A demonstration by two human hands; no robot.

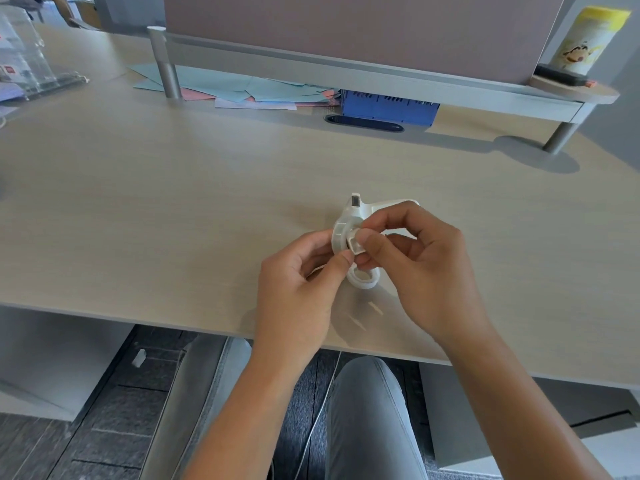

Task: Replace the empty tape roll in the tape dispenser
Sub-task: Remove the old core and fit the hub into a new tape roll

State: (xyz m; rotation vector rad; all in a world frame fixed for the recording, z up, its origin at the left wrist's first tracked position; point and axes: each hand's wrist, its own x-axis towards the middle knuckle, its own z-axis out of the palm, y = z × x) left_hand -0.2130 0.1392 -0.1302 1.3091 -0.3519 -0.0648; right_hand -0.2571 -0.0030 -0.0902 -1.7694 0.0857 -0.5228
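Observation:
A small white tape dispenser is held just above the wooden desk, its cutter end pointing away from me. My left hand grips its round body from the left with thumb and fingers. My right hand pinches a small white hub piece at the dispenser's centre. A white tape roll lies flat on the desk directly below the hands, partly hidden by my fingers.
Blue and pink papers and a blue crate sit under the grey monitor shelf at the back. A cable slot is in the desk. A clear acrylic stand is far left. A yellow-capped canister stands back right.

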